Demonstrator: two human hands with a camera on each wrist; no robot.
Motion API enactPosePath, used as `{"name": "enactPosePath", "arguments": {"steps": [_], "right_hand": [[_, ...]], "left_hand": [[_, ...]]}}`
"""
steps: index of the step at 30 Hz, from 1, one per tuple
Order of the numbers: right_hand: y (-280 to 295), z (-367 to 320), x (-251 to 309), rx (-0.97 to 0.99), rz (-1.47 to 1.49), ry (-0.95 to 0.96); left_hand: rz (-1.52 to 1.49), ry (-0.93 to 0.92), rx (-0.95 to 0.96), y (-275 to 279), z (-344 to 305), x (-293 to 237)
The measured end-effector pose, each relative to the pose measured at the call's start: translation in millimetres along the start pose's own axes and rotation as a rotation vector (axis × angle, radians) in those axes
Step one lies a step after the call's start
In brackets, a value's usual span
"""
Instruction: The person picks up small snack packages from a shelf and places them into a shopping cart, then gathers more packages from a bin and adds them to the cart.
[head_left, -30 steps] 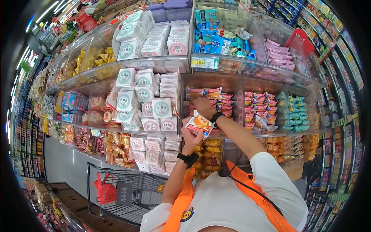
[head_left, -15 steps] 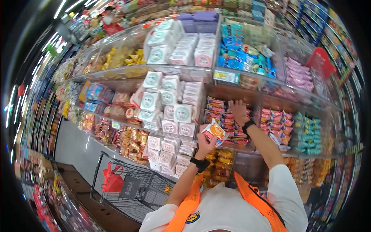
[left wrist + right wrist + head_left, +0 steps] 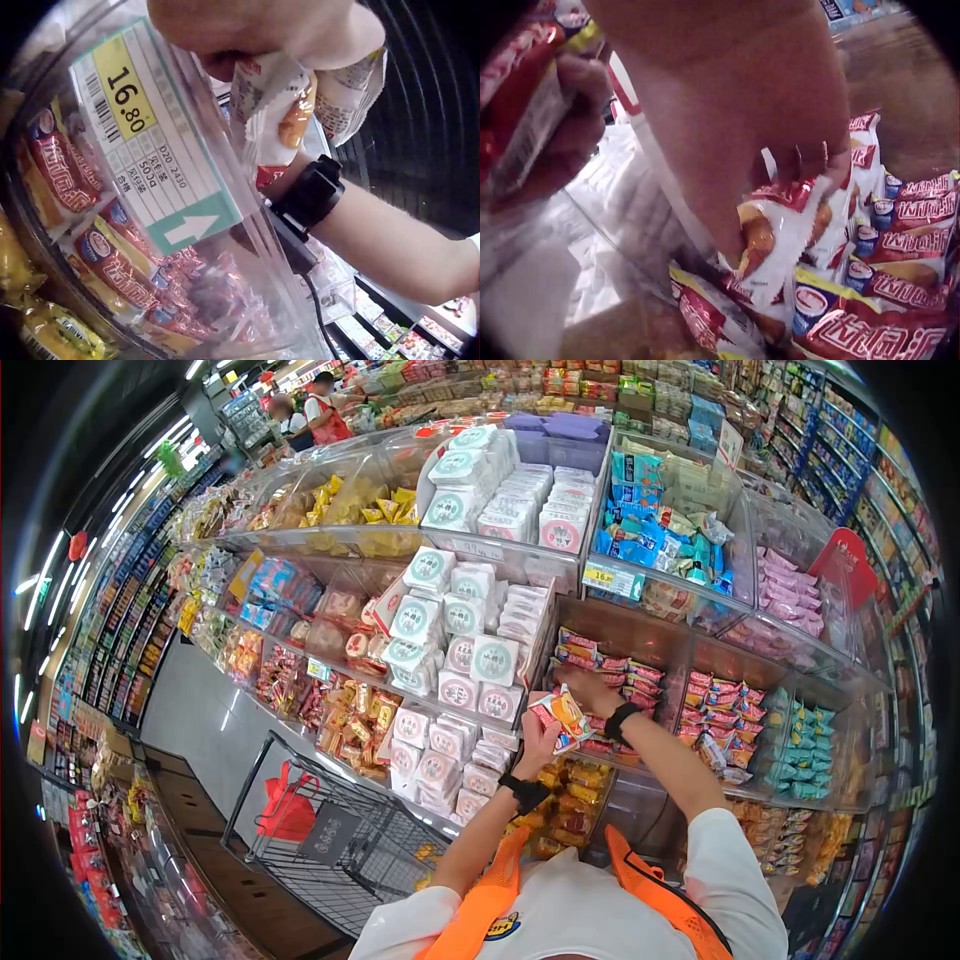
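In the head view, my left hand [image 3: 540, 740] grips red, white and orange wrapped snack packets [image 3: 566, 718] in front of the bin. The left wrist view shows two of these packets [image 3: 274, 112] hanging below the fingers. My right hand [image 3: 590, 692] reaches into the bin just behind them. Up close in the right wrist view, its thumb and curled fingers hold a white and red snack packet [image 3: 769, 240]. Rows of like packets [image 3: 900, 247] lie beside that hand. At the upper left of that view appears the left hand [image 3: 577, 112] with its packet [image 3: 517, 97].
Clear bin walls enclose the packets, with a price tag [image 3: 142, 112] on the front. White square packs [image 3: 465, 630] are stacked to the left; teal packets [image 3: 805, 750] fill a bin at the right. A shopping cart [image 3: 330, 850] with a red bag [image 3: 287, 805] stands lower left.
The head view has swung, so the shelves sit further right and lower. My right hand has moved from the back of the bin toward the front, close to the packets in my left hand.
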State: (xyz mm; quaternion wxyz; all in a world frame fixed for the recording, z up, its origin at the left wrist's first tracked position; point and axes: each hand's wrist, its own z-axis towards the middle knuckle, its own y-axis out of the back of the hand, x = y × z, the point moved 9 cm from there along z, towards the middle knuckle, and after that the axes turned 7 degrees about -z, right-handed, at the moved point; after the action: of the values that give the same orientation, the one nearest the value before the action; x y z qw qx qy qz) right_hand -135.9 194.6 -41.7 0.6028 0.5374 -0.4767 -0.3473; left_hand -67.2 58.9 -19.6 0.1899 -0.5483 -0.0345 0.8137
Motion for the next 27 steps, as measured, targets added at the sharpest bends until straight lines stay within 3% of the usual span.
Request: {"name": "enactPosePath", "arguments": {"steps": [5,6,9,14,16,21,22,25,26,27], "right_hand": [[31.4,-11.3,32.6,-0.349,-0.105,0.123],[30.9,-9.0,32.6,-0.376,-0.134,0.11],[22.2,-14.3,34.7,-0.473,-0.188,0.154],[5.7,-14.5,36.0,-0.41,-0.246,0.244],[55.0,-31.2,48.4,-0.32,-0.194,0.287],[116.2,-49.9,8.4,-0.158,0.501,-0.033],[118.4,-52.2,5.6,-0.115,0.872,0.012],[148.2,-88.5,35.5,0.02,0.924,0.017],[139.0,-93.9,36.4,0.069,0.81,0.06],[142.1,-99.5,39.7,0.01,0.745,0.123]], "left_hand": [[-0.015,0.02,0.059,-9.7,7.9,-21.1],[-0.005,-0.058,-0.028,-6.3,7.9,-22.4],[0.128,-0.086,0.042,-6.6,6.5,-20.2],[0.195,-0.104,-0.003,0.8,-0.3,3.8],[0.208,-0.083,0.013,-0.1,0.2,-0.8],[0.224,-0.063,0.05,2.4,5.1,20.9],[0.281,-0.067,0.036,2.5,4.0,24.8],[0.351,-0.088,0.062,-3.4,6.6,5.9],[0.294,-0.086,0.082,-9.7,11.2,-4.7],[0.239,-0.077,0.102,-17.1,14.9,-20.8]]}}
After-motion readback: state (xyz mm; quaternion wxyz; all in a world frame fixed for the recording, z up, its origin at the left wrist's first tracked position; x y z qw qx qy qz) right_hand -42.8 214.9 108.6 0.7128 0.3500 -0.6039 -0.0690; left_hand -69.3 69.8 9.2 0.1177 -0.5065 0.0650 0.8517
